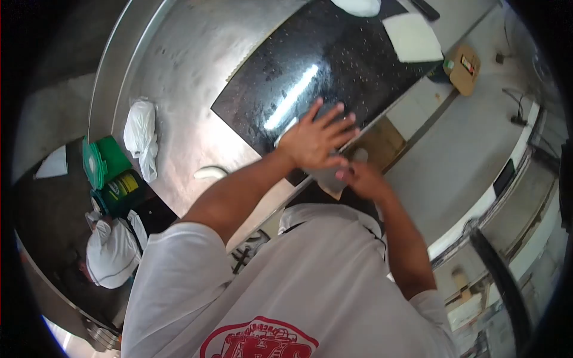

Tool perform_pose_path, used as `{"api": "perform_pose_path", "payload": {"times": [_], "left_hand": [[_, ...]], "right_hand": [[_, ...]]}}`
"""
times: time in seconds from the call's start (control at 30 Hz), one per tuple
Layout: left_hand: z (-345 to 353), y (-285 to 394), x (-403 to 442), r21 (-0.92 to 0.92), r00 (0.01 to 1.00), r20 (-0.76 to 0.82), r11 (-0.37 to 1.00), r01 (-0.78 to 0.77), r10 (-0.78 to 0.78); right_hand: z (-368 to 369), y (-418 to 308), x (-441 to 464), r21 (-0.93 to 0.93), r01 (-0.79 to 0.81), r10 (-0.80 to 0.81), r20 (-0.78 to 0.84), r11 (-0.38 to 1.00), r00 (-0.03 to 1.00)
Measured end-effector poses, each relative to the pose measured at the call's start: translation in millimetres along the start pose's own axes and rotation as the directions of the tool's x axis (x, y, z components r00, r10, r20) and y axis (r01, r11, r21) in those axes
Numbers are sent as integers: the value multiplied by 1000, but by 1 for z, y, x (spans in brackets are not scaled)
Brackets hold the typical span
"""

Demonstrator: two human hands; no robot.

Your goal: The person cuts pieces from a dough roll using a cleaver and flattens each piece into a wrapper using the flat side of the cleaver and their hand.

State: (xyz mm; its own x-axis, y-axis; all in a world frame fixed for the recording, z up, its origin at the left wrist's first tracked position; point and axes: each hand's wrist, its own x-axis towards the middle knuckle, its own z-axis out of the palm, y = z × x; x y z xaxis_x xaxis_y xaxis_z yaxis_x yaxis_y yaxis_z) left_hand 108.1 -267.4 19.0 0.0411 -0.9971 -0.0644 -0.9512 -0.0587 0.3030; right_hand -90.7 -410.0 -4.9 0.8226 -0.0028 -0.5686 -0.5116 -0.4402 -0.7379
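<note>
My left hand (319, 136) is stretched out, palm down with fingers spread, above the near edge of a glossy black slab (334, 65). A small white piece (285, 132) shows partly from under its wrist side; the rest is hidden. Just below and to the right, my right hand (365, 179) is closed around one side of a flat grey blade-like thing (329, 181), perhaps a scraper. Its handle is hidden by the fingers. The blade hangs at the slab's near edge, close to my left thumb.
On the steel counter (185, 71) lie a curved white piece (210, 173) and a white plastic bag (141, 140). A green tub (107, 161) and dark green bottle (122, 188) stand left. A folded white cloth (412, 37), a white lump (358, 6) and cardboard (464, 68) are farther off.
</note>
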Motion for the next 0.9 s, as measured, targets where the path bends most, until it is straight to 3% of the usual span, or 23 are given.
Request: {"api": "perform_pose_path", "payload": {"times": [0.03,0.07,0.13,0.27,0.33,0.37,0.43,0.47,0.53,0.63,0.73,0.77,0.83,0.87,0.9], "left_hand": [[0,-12,10,20,1000,-21,1000,-18,18],[2,-15,18,8,999,-17,999,-40,41],[-11,-37,42,72,994,-100,997,42,-35],[-18,-23,42,85,978,-170,987,135,-119],[-18,5,7,12,980,135,989,-147,144],[-13,3,3,6,980,144,990,-142,140],[-1,1,6,-93,939,89,941,-325,333],[0,-3,9,-118,930,105,933,-339,351],[-17,-22,32,-14,970,58,971,-237,237],[-27,-51,57,100,985,-9,980,-173,175],[-20,-44,47,112,991,-42,986,-124,129],[-10,-30,28,69,987,-21,985,-160,162],[-1,2,1,-32,972,71,974,-222,224],[3,5,7,-41,973,67,975,-220,222],[5,8,16,-27,963,54,965,-261,262]], "right_hand": [[-11,-4,8,230,84,-78,-36,970,996],[-31,-16,11,238,68,-57,-49,969,997],[-81,-47,31,59,-242,233,136,968,963],[-55,-38,8,27,-208,207,22,978,978],[7,-3,-26,33,128,-122,-146,991,982],[17,-7,-29,41,127,-120,-138,991,983],[25,-20,-28,104,-99,122,-255,990,959],[24,-29,-27,144,-181,216,-286,973,934],[-37,-53,-4,-28,-333,330,-74,943,941],[-74,-55,23,-29,-211,210,-58,977,976],[-31,-36,11,96,-61,81,-218,993,973],[-16,-35,-9,144,-86,110,-167,986,980],[35,2,-37,30,-58,63,-196,998,979],[25,-5,-35,26,-65,69,-190,998,979],[10,-25,-36,82,-211,223,-171,974,960]]}}
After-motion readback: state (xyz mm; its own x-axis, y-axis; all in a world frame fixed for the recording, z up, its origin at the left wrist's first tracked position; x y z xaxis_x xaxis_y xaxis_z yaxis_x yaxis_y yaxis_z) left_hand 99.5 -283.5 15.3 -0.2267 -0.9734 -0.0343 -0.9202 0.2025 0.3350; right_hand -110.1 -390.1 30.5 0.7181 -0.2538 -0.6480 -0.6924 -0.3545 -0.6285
